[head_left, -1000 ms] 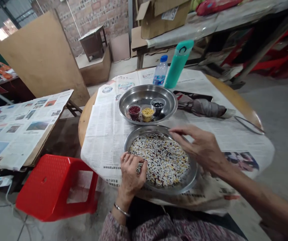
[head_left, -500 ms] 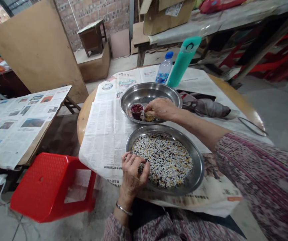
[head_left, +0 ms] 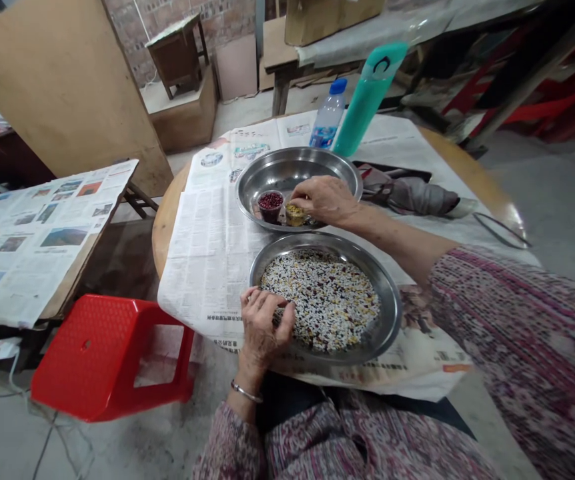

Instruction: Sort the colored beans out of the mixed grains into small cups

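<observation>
My left hand is at the left rim of the near metal tray, fingers curled and thumb close to them; whatever they hold is hidden. White grains mixed with dark and yellow ones cover the tray's bottom. Inside the far metal basin, my right hand is bent over a small clear cup of yellow grains, its fingertips drawn together at the cup's top. Anything pinched there is too small to name. Left of it stands a clear cup of dark red beans.
Behind the basin stand a blue-capped water bottle and a tall teal bottle. A grey folded umbrella lies right on the newspaper-covered round table. A red stool and another newspaper-covered table are at left.
The view has shifted, so the table sits slightly higher in the picture. My right fingers have risen a little, exposing more of the yellow grains. My left hand stays at the rim.
</observation>
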`<state>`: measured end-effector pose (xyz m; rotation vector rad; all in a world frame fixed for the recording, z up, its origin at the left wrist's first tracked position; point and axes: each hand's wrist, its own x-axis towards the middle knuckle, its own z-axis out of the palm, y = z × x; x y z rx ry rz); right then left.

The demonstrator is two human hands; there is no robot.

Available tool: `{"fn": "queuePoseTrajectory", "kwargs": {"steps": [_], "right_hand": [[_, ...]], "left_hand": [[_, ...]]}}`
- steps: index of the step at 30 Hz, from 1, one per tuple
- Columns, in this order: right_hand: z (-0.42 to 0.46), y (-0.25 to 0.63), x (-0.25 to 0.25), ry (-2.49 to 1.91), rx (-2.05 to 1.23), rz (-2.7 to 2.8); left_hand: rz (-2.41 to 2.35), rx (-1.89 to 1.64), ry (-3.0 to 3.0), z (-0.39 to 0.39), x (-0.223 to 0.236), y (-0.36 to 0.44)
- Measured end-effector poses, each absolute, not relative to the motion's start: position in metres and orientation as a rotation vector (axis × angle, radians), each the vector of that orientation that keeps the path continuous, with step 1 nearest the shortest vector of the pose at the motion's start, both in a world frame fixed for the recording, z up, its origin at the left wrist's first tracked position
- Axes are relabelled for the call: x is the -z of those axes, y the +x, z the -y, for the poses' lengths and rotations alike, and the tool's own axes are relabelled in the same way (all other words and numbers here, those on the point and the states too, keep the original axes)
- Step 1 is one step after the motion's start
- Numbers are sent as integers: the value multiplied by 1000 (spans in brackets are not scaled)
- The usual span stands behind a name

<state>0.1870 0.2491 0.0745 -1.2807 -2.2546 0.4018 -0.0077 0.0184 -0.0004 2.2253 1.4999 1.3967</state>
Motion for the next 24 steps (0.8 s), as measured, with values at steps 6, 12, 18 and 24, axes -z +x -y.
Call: {"fn": "queuePoseTrajectory", "kwargs": {"steps": [6,12,18,24], "right_hand": [[-172,205,-86,-1250,-560,2292],[-72,229,-44,-828,-803,2807],[-88,223,-8,-1030,-377,2667],[-118,205,-1,-1359,-213,2365]], "left_hand": [[-1519,-1399,2223,-19,0,-7],[-1507,-1420,2235,-19,0,-7],[-1508,-1409,2240,-18,0,-8],[-1512,-1435,2248,-20,1,-8]]}}
